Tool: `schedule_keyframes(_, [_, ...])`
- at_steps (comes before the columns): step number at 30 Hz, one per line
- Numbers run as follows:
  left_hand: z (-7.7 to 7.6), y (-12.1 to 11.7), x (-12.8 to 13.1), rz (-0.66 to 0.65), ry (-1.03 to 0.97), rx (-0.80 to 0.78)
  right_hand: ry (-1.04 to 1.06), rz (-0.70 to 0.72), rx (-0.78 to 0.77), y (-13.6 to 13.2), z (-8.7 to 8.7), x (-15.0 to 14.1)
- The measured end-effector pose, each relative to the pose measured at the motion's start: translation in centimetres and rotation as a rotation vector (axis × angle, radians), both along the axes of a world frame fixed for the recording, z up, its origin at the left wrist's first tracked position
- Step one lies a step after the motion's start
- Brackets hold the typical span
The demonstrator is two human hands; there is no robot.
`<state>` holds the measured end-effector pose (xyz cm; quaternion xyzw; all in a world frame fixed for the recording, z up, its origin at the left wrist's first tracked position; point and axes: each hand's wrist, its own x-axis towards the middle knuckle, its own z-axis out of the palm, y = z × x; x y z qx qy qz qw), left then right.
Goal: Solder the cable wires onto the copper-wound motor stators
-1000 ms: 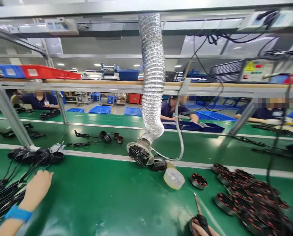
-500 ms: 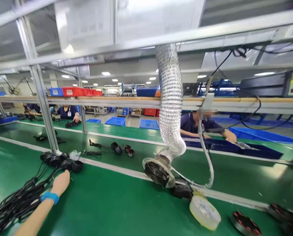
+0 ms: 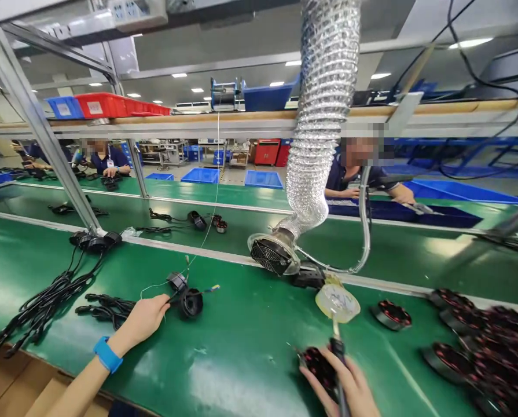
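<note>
My left hand (image 3: 144, 317) is closed around a black cable (image 3: 175, 301) just behind a round black housing (image 3: 191, 303), from which short coloured wire ends stick out. A second small housing (image 3: 177, 282) lies beside it. Thin pale wire (image 3: 209, 229) runs down from a spool (image 3: 224, 94) toward that hand; whether the fingers hold it too, I cannot tell. My right hand (image 3: 353, 385) grips a soldering iron (image 3: 339, 354), its tip at a round, pale yellow-rimmed dish (image 3: 337, 302). Between its thumb and fingers sits a copper-wound stator (image 3: 318, 366); the grip on it is partly hidden.
Several stators (image 3: 493, 347) are heaped at right, with a single stator (image 3: 391, 315) nearer the middle. A fan (image 3: 271, 255) on a silver duct (image 3: 317, 127) hangs over the green bench (image 3: 241, 347). Bundled black cables (image 3: 52, 295) lie left. Co-workers (image 3: 358, 174) sit opposite.
My left hand has left the row of housings by the post and come nearer, bringing a cabled housing. My right hand has come into view with the soldering iron. The view has tilted down.
</note>
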<state>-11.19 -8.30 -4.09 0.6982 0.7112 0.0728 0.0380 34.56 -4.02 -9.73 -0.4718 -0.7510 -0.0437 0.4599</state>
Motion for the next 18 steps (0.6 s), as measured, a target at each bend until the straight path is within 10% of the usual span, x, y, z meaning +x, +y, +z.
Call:
schedule_keyframes(11, [3.4,0.3,4.3,-0.445,-0.278,-0.401,0.038,0.315,-0.313,4.1,4.0,-8.0])
schedule_keyframes(18, [4.5,6.4,5.2,-0.182,-0.555,-0.176,0.084,0.429,-0.35,6.9,4.1,-11.0])
